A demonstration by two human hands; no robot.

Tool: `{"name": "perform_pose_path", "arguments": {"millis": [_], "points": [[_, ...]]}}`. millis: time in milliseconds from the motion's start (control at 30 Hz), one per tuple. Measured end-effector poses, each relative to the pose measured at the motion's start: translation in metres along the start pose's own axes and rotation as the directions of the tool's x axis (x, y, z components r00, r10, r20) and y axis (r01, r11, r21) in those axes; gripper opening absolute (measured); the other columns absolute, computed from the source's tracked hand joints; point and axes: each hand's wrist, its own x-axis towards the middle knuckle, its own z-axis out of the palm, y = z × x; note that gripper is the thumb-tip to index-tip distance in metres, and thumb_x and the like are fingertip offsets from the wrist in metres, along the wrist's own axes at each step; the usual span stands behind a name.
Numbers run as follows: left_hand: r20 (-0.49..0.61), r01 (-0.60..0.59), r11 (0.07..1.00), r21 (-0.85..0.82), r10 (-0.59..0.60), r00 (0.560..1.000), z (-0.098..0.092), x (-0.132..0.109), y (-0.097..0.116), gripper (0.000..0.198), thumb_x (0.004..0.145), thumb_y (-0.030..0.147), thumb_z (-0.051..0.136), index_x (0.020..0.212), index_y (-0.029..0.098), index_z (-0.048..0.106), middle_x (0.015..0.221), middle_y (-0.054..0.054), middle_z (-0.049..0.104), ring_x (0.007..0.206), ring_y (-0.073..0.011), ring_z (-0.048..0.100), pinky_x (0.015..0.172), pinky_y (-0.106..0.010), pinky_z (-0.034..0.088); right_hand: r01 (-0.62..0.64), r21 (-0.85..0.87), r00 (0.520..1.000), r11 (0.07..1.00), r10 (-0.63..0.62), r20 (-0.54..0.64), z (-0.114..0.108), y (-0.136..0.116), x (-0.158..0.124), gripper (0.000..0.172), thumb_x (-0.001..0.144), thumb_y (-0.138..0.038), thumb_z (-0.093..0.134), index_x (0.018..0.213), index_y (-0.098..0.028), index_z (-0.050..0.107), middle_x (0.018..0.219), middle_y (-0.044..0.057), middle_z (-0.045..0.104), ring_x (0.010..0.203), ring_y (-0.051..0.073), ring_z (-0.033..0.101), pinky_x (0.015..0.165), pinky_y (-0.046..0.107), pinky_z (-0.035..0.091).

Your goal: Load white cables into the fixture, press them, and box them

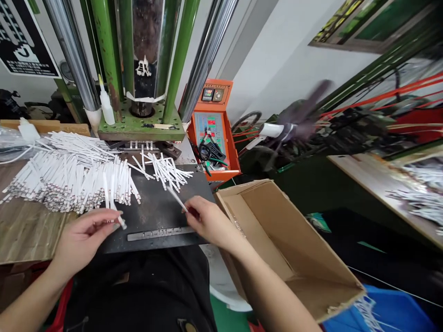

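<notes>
Two white strips (112, 196) are pinched between the thumb and fingers of my left hand (88, 233); one end sticks out past the fingertips. My right hand (207, 219) is closed on another thin white strip (177, 198), which points up and to the left. Just in front of both hands lies a dark metal bar mould (159, 234) with a row of small slots. A big heap of white strips (69, 180) spreads behind my left hand. A smaller loose pile of strips (168, 170) lies on the black plate (148, 207) beyond my right hand.
A green press (141, 124) rises behind the plate, with a white glue bottle (106, 106) on its base. To the right are an orange control box (228, 152) holding tools, a cardboard box (294, 249), a blurred fan (297, 122) and a blue bin (398, 309).
</notes>
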Motion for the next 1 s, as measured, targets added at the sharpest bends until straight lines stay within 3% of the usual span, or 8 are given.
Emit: {"name": "perform_pose_path", "arguments": {"millis": [100,200,300,433,633,767,900,1000], "points": [[-0.033,0.137,0.975,-0.174,-0.145,0.989,0.030,0.014,-0.010,0.054,0.080,0.041,0.072,0.127,0.020,0.056,0.126,-0.012,0.062,0.083,-0.0184,0.072,0.078,-0.028,0.060,0.082,0.336,0.993,0.938,-0.049,-0.106,0.018,0.008,-0.016,0.010,0.087,-0.014,0.052,0.081,-0.020,0.055,0.078,0.002,0.062,0.072,0.017,0.060,0.066,0.027,0.048],[0.018,0.226,0.959,-0.172,-0.226,0.974,0.045,0.024,-0.016,0.080,0.079,0.045,0.072,0.146,0.025,0.034,0.153,-0.018,0.033,0.090,-0.0185,0.071,0.084,-0.030,0.059,0.213,0.378,0.973,0.901,-0.159,-0.170,0.035,0.009,-0.022,0.011,0.092,-0.016,0.051,0.084,-0.020,0.058,0.084,0.005,0.066,0.081,0.018,0.063,0.075,0.030,0.050],[0.023,0.242,0.960,-0.139,-0.241,0.970,0.042,0.025,-0.013,0.068,0.077,0.047,0.074,0.136,0.023,0.051,0.154,-0.015,0.031,0.099,-0.0221,0.069,0.085,-0.032,0.059,0.330,0.280,0.942,0.901,-0.296,-0.159,0.042,0.006,-0.022,0.017,0.096,-0.014,0.043,0.087,-0.019,0.056,0.085,0.007,0.065,0.080,0.018,0.061,0.073,0.030,0.051],[0.143,0.111,0.989,-0.099,-0.096,0.985,0.041,0.016,-0.002,0.026,0.079,0.042,0.073,0.083,0.017,0.076,0.108,-0.011,0.070,0.094,-0.0235,0.070,0.081,-0.031,0.060,0.460,0.072,0.885,0.885,-0.449,-0.126,0.043,0.003,-0.023,0.020,0.095,-0.009,0.038,0.092,-0.016,0.057,0.088,0.010,0.065,0.085,0.022,0.060,0.074,0.034,0.052],[0.266,-0.243,0.965,0.097,0.210,0.941,0.073,0.005,0.001,0.013,0.086,0.022,0.063,0.088,0.019,0.076,0.089,-0.006,0.075,0.086,-0.0191,0.072,0.081,-0.027,0.059,0.401,0.111,0.915,0.909,-0.393,-0.092,0.046,0.016,-0.030,0.021,0.096,-0.013,0.043,0.112,-0.017,0.056,0.102,0.011,0.065,0.098,0.023,0.058,0.087,0.040,0.050],[0.320,-0.447,0.883,0.143,0.386,0.865,0.075,0.005,0.000,0.022,0.090,0.014,0.052,0.090,0.017,0.073,0.089,-0.008,0.074,0.081,-0.0156,0.072,0.072,-0.021,0.058,0.291,0.007,0.953,0.957,-0.289,-0.088,0.035,0.024,-0.030,0.012,0.094,-0.017,0.053,0.102,-0.015,0.062,0.093,0.011,0.063,0.087,0.025,0.054,0.077,0.041,0.049],[0.359,-0.530,0.813,0.241,0.433,0.827,0.067,0.002,-0.002,0.024,0.089,0.011,0.048,0.091,0.017,0.071,0.087,-0.008,0.073,0.081,-0.0157,0.071,0.073,-0.023,0.058,0.428,0.037,0.886,0.903,-0.427,0.178,0.020,0.008,0.013,0.008,0.091,-0.012,0.059,0.093,-0.017,0.065,0.088,0.006,0.063,0.085,0.020,0.057,0.077,0.032,0.049],[0.382,-0.518,0.813,0.265,0.405,0.831,0.065,0.001,-0.004,0.025,0.090,0.011,0.047,0.093,0.016,0.070,0.089,-0.008,0.072,0.081,-0.0154,0.070,0.073,-0.024,0.058,0.519,-0.042,0.842,0.854,-0.501,0.201,0.029,-0.027,0.070,0.012,0.090,-0.012,0.063,0.101,-0.016,0.064,0.096,0.007,0.064,0.093,0.021,0.059,0.083,0.031,0.048]]}}
